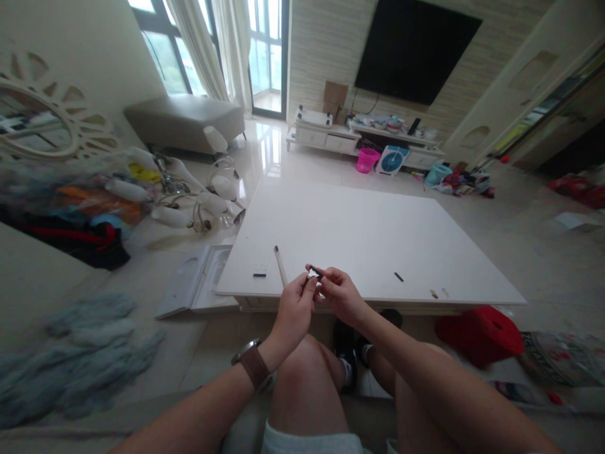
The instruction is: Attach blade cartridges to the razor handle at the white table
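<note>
- I see the left hand [295,306] with thumb and fingers closed in a pinch; they have hold of a small dark piece [314,271] with a white part on it.
- The right hand [344,295] is also nearly closed, and its fingertips grip the same piece from the other side.
- This piece is in front of my camera, above the near edge of the white table [359,233]; how high, I cannot tell.
- Just beside the left hand, a thin pale stick [282,267] with dark tip lies on the table.
- More to the left I find a small clear packet [259,271] with a black strip.
- To the right of the hands lies a short black piece [399,277], and farther, near the edge, a small yellow-and-dark piece [433,294].
</note>
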Demonstrator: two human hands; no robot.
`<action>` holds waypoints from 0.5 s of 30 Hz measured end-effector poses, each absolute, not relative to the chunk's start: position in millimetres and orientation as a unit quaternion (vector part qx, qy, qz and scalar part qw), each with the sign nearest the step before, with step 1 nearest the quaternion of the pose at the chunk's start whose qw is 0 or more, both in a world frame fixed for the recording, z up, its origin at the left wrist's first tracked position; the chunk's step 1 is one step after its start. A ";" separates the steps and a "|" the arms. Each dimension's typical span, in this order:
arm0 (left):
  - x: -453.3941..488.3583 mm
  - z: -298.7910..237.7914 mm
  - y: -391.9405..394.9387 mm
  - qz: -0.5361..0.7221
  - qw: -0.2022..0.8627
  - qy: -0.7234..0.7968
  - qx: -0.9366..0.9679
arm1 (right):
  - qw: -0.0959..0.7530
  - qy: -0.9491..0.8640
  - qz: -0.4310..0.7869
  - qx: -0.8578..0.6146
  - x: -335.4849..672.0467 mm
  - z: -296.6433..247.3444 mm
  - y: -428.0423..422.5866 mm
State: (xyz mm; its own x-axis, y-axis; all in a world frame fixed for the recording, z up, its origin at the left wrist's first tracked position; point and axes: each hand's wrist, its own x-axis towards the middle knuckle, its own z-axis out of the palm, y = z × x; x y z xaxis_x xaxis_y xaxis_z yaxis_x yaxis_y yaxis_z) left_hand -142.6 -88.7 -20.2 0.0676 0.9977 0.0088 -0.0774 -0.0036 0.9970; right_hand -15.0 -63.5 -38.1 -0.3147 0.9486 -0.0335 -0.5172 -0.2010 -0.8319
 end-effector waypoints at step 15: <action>-141.9 -17.4 -87.2 0.504 0.564 0.449 0.475 | 0.503 -0.336 0.729 -0.320 -18.6 -22.6 -60.4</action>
